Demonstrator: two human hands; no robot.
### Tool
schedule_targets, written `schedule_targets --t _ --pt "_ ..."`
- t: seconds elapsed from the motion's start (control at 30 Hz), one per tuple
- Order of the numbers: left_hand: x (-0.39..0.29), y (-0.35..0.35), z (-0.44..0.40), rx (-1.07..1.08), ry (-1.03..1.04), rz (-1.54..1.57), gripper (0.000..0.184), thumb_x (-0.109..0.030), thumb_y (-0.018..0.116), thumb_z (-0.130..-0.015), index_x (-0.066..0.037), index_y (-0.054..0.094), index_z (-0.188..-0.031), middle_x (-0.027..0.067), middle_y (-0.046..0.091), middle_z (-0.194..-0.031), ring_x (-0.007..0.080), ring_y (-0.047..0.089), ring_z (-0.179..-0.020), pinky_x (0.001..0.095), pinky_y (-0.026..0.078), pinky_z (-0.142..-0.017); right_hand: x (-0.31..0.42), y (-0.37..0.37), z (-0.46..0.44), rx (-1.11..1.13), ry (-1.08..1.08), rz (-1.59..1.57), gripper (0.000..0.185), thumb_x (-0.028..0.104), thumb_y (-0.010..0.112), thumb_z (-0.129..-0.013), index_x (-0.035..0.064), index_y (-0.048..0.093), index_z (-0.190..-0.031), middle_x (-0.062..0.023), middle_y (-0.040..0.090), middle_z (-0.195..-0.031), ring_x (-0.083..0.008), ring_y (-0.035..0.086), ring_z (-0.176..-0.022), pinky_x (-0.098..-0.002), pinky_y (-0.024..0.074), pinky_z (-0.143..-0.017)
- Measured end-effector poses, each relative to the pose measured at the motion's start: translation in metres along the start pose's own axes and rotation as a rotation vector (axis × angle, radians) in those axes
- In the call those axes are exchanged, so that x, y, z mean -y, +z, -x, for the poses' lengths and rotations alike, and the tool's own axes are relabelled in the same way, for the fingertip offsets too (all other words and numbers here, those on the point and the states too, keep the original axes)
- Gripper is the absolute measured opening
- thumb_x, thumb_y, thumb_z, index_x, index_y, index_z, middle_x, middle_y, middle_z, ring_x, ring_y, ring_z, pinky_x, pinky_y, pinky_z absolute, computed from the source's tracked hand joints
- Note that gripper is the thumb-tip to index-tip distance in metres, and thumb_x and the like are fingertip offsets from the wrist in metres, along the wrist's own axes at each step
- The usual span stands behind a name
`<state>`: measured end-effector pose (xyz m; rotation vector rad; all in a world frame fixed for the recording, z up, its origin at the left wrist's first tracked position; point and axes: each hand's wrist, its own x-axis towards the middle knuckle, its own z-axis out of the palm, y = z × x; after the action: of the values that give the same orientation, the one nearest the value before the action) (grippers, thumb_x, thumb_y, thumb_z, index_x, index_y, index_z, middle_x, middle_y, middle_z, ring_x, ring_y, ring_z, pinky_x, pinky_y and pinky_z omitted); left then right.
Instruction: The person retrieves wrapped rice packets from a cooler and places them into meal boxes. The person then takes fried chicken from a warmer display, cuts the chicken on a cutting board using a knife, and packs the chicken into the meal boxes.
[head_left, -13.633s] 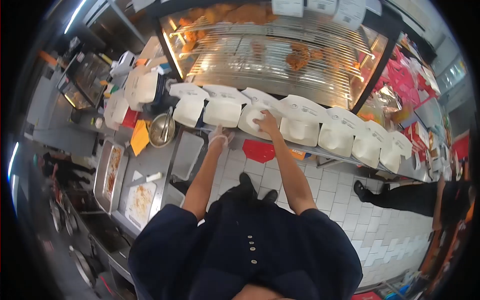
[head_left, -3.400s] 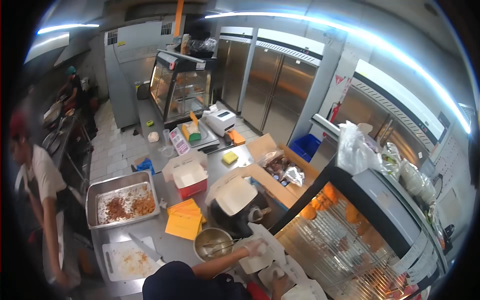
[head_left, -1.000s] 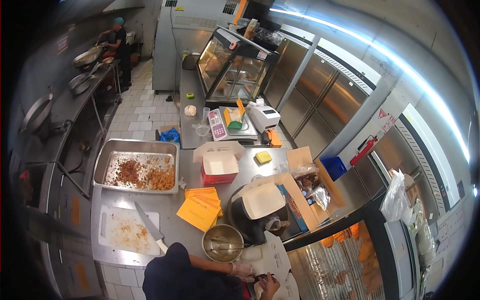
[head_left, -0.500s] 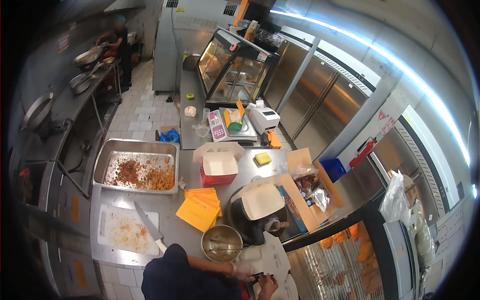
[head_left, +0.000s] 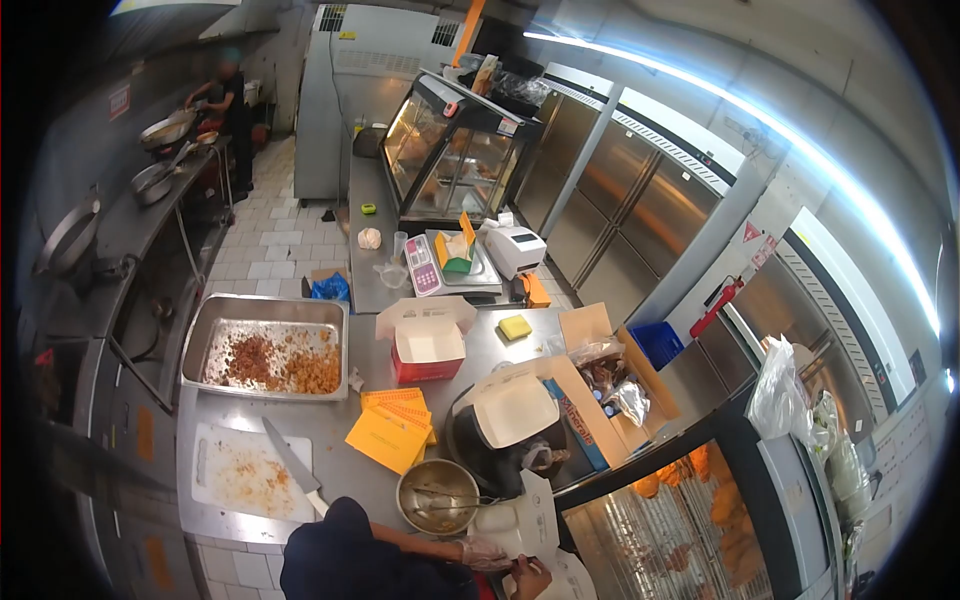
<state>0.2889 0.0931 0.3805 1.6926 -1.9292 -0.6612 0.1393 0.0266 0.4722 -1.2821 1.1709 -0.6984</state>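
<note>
At the bottom edge, my left hand, in a clear plastic glove, and my bare right hand are close together. Both have their fingers bent around a small dark item between them, too small to make out. Directly beside them is an open white carton, with a pale rounded item at its left side. A steel mixing bowl with a utensil in it stands just beyond my left forearm. The handle of a large knife reaches near my sleeve, its blade overlapping the white cutting board.
A steel tray holds chopped brown food. Yellow paper packets, a red-sided open box, another white carton on a black pot and a yellow sponge share the table. A cardboard box stands right. A co-worker stands far left.
The view has tilted and shifted slightly, so the table items sit a little lower and further left. Both hands remain together by the white carton, with only a small shift.
</note>
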Motion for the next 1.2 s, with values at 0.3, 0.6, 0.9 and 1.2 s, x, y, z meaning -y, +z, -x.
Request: schedule_targets --t 0.3,0.6,0.9,1.2 --pt "-0.003 0.001 0.002 -0.086 -0.022 0.152 0.042 -0.044 0.046 -0.101 -0.008 0.068 -0.108 0.0207 0.069 -0.084 0.0354 0.069 -0.080 0.0457 0.054 -0.071 -0.051 -0.016 -0.029 0.010 -0.043 0.102 0.027 0.028 0.083 -0.084 0.0045 0.071 -0.091 -0.0068 0.070 -0.075 -0.0117 0.056 -0.061 -0.0296 0.0415 -0.052" --pt "-0.009 -0.010 0.002 -0.248 -0.053 0.192 0.050 -0.055 0.047 -0.099 -0.012 0.071 -0.110 0.0172 0.071 -0.086 0.0362 0.069 -0.078 0.0453 0.053 -0.071 -0.052 -0.015 -0.025 0.018 0.026 0.052 0.026 0.024 0.078 -0.088 0.0022 0.066 -0.096 -0.0089 0.069 -0.076 -0.0131 0.058 -0.058 -0.0286 0.0422 -0.048" --pt "-0.010 -0.008 0.000 -0.197 -0.090 0.198 0.049 -0.053 0.047 -0.099 -0.012 0.074 -0.106 0.0160 0.072 -0.087 0.0342 0.069 -0.078 0.0454 0.054 -0.069 -0.062 -0.017 -0.028 0.022 0.080 0.030 0.025 0.020 0.073 -0.092 -0.0001 0.062 -0.101 -0.0110 0.068 -0.077 -0.0145 0.060 -0.056 -0.0276 0.0428 -0.045" --pt "-0.010 -0.014 0.006 -0.122 -0.061 0.160 0.045 -0.046 0.047 -0.099 -0.007 0.068 -0.109 0.0160 0.071 -0.090 0.0329 0.069 -0.078 0.0461 0.055 -0.070 -0.035 -0.014 -0.013 -0.050 0.041 0.067 0.023 0.017 0.069 -0.094 -0.0021 0.060 -0.103 -0.0100 0.063 -0.072 -0.0116 0.050 -0.047 -0.0267 0.0333 -0.039"
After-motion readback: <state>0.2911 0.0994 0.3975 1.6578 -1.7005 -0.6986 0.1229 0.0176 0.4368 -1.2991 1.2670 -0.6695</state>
